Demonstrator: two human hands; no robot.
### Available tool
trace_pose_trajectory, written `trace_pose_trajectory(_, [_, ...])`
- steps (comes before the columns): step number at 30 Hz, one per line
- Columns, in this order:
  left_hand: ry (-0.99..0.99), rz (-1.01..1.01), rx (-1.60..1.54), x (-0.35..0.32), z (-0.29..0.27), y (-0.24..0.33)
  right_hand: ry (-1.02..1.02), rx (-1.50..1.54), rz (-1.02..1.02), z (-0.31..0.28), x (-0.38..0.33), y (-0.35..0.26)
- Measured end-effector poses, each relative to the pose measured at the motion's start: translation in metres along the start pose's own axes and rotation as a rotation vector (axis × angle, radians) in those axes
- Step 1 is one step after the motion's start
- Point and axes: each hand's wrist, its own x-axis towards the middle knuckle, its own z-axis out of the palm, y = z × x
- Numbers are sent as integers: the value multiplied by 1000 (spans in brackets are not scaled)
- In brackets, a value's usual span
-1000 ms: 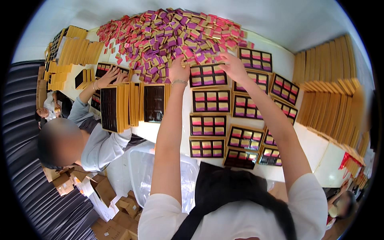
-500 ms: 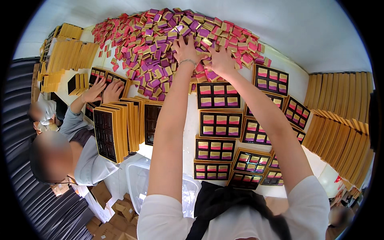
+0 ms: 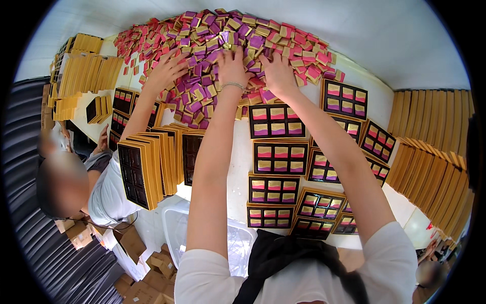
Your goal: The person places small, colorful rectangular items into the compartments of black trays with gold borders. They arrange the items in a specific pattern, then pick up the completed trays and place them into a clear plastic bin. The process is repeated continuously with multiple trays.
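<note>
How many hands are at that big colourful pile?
3: the wearer's left hand near the middle of the pile, their right hand just to its right, and a co-worker's hand farther left. None seems hidden.

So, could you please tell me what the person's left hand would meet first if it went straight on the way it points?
The left hand would most likely meet the purple and gold packets heaped right ahead; depth is unclear, so it may already touch some.
</note>
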Motion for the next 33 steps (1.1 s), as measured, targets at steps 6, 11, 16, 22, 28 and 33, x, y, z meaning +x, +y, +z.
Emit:
trace_pose_trajectory(6, [10, 45, -229, 4, 1, 1, 41, 487, 222, 14, 23, 6])
trace_pose_trajectory(11, [-47, -11, -404, 20, 3, 5, 34, 1339, 605, 46, 32, 24])
trace_pose_trajectory(16, [-79, -37, -526, 20, 10, 8, 208, 2029, 958, 28, 33, -6])
trace_pose_trajectory(22, [-183, -34, -362, 17, 3, 18, 265, 1949, 1043, 18, 3, -5])
trace_pose_trajectory(28, [-329, 149, -233, 11, 0, 9, 239, 1743, 977, 15, -1, 19])
trace_pose_trajectory(33, [-381, 219, -149, -2, -17, 27, 87, 1217, 639, 31, -19, 44])
